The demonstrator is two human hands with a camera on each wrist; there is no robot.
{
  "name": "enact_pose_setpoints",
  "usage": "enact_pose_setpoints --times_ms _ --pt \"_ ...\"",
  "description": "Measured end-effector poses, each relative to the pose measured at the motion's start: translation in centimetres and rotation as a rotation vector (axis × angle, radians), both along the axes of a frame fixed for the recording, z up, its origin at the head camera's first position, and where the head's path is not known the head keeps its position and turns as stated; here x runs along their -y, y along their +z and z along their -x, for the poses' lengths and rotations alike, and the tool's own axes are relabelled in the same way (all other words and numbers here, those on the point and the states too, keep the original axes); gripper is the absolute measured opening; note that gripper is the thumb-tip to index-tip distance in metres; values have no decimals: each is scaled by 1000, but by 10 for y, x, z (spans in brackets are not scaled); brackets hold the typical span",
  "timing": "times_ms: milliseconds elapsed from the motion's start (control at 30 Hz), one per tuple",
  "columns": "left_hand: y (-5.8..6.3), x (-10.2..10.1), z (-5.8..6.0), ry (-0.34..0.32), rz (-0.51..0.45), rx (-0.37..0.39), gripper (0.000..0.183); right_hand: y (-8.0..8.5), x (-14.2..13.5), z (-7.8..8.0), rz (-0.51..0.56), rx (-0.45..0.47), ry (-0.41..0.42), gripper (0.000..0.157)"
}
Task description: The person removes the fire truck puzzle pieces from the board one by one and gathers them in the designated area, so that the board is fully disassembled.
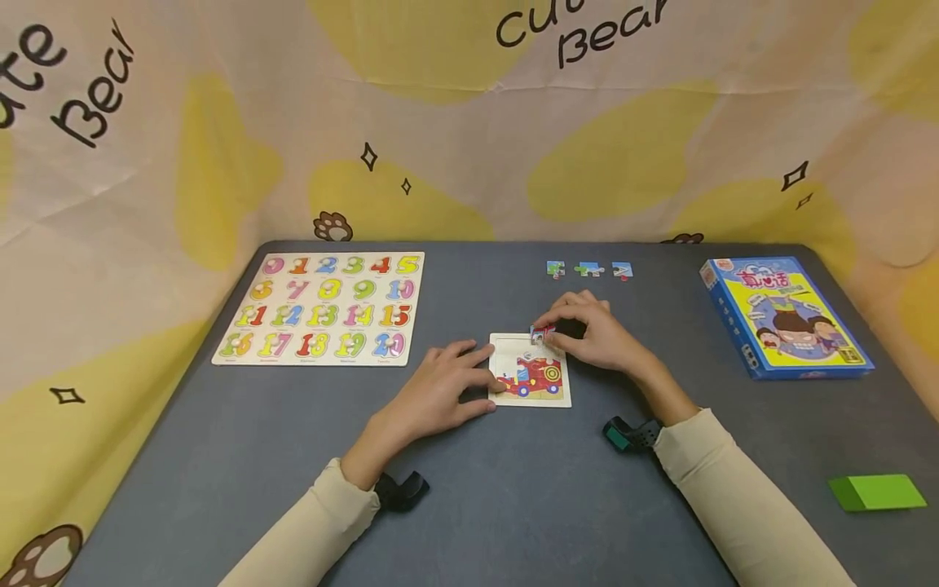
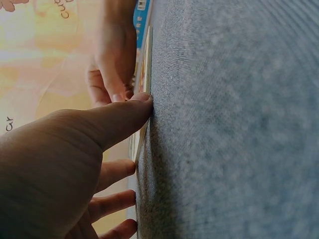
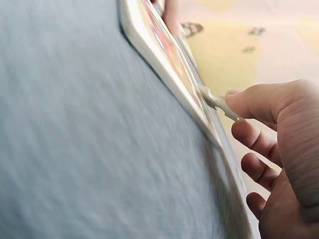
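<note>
In the head view a small square puzzle board [image 1: 531,403] lies on the table, its lower part filled with pieces that form a red vehicle [image 1: 541,373] with blue wheels. My left hand [image 1: 443,390] rests at the board's left side, fingers fairly straight, the fingertips touching its edge. Over the board's upper right, my right hand [image 1: 592,333] pinches a puzzle piece [image 1: 541,334] between thumb and index finger. The right wrist view shows that puzzle piece [image 3: 215,101] tilted and edge-on, one end right at the board's rim [image 3: 167,84].
Three loose puzzle pieces [image 1: 589,270] lie in a row beyond the board. A number board [image 1: 414,310] is at the left, a blue-and-yellow box [image 1: 792,322] at the right. A green block [image 1: 878,492] sits near the right front of the grey table [image 1: 513,505].
</note>
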State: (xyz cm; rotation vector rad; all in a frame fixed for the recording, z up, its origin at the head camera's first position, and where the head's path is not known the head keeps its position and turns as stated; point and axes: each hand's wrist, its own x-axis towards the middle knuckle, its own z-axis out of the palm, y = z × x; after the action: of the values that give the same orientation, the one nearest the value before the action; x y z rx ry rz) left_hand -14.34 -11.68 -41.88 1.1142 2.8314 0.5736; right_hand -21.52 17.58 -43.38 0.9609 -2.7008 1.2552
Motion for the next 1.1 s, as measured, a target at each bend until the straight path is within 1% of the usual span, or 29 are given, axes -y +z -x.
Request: enact_pose_setpoints --times_ms 100,267,467,633,733,867,967,1100 --pt "0 0 0 0 -4 6 22 -5 -7 5 31 11 -33 21" --pt "-1 0 -1 -1 -8 11 22 -10 -15 13 49 -3 -77 22" --pt "-1 -1 -1 -6 -9 15 23 -12 -26 22 32 9 -144 26" --pt "-1 -1 -1 -5 -11 10 22 -14 -28 28 12 1 -184 29" --pt "-1 -1 -1 -4 -11 8 22 -14 -27 30 11 -14 -194 32" --pt "-1 0 -1 -2 -17 13 22 -13 -26 30 -10 -33 -228 34" --pt "-1 0 -1 -1 -16 17 22 -13 -25 29 -32 -36 -258 34" --pt "-1 0 -1 1 -8 13 22 -12 -23 28 -48 -32 -277 30"
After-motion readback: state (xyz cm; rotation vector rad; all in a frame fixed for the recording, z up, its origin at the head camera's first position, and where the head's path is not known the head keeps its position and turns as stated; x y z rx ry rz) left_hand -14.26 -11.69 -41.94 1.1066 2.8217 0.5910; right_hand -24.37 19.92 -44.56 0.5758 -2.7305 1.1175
